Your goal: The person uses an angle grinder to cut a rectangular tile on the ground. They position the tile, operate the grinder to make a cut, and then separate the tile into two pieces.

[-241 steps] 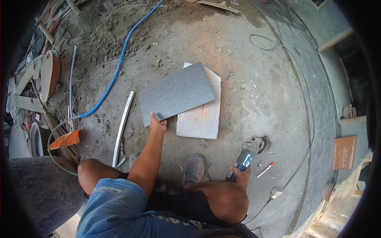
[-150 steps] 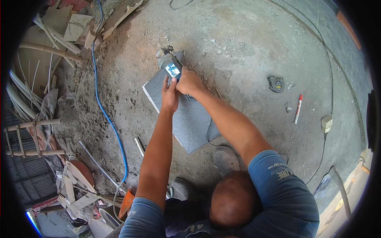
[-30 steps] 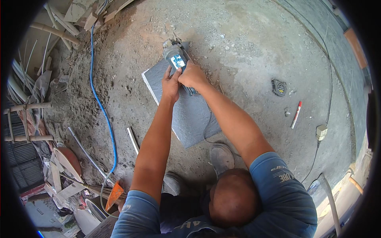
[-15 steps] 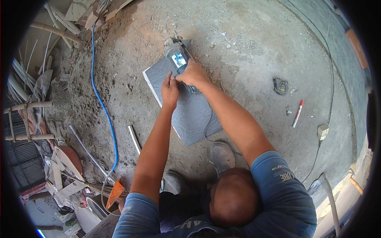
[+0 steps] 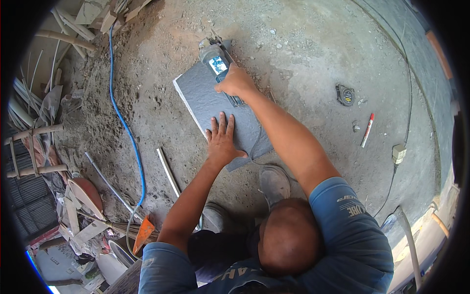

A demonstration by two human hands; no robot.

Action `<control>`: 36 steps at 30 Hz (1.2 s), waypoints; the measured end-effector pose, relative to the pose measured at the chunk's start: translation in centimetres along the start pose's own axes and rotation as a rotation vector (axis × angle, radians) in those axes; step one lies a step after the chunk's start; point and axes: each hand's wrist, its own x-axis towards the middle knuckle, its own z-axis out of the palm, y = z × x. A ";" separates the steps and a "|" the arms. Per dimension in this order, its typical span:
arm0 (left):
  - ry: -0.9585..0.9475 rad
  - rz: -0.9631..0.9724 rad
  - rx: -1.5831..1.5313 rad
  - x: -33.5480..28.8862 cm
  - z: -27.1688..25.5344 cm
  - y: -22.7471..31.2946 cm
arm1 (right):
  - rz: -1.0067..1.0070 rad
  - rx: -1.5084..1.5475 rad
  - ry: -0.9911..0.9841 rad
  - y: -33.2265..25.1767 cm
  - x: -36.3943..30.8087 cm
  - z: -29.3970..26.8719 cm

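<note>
A dark grey textured tile [image 5: 196,90] with a pale edge lies on the ground in front of me. Its far end carries a blue-grey handheld tile cutter [image 5: 213,55], and my right hand [image 5: 236,82] is wrapped round the cutter's body. The blade side is mostly hidden by the tool and the hand. Nearer to me, my left hand [image 5: 223,143] rests flat on the tile with its fingers spread. A thin dark power cord [image 5: 258,142] runs over the tile's near part toward my feet.
A tape measure [image 5: 345,95] and a red-capped marker [image 5: 367,130] lie to the right, near a corded plug block [image 5: 399,153]. A blue hose [image 5: 122,117] and a pale strip [image 5: 168,171] lie to the left, beside scrap wood and pipes. My shoe [image 5: 274,183] is close to the tile.
My left hand has left the cutter, moved back toward me and spread flat on the tile. My right hand still holds the cutter in nearly the same place.
</note>
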 end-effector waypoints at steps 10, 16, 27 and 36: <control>0.026 0.028 -0.025 0.2 0.5 -0.8 | 0.003 0.007 0.000 0.1 -0.5 0.0; 0.058 0.063 -0.029 0.5 1.1 -1.2 | 0.024 0.002 -0.002 0.0 0.0 -0.1; 0.086 0.067 -0.037 0.5 1.1 -1.4 | 0.029 -0.024 -0.002 -0.2 0.0 0.1; 0.053 0.046 -0.039 0.3 0.7 -1.0 | 0.052 -0.020 -0.028 -0.5 -0.4 -0.3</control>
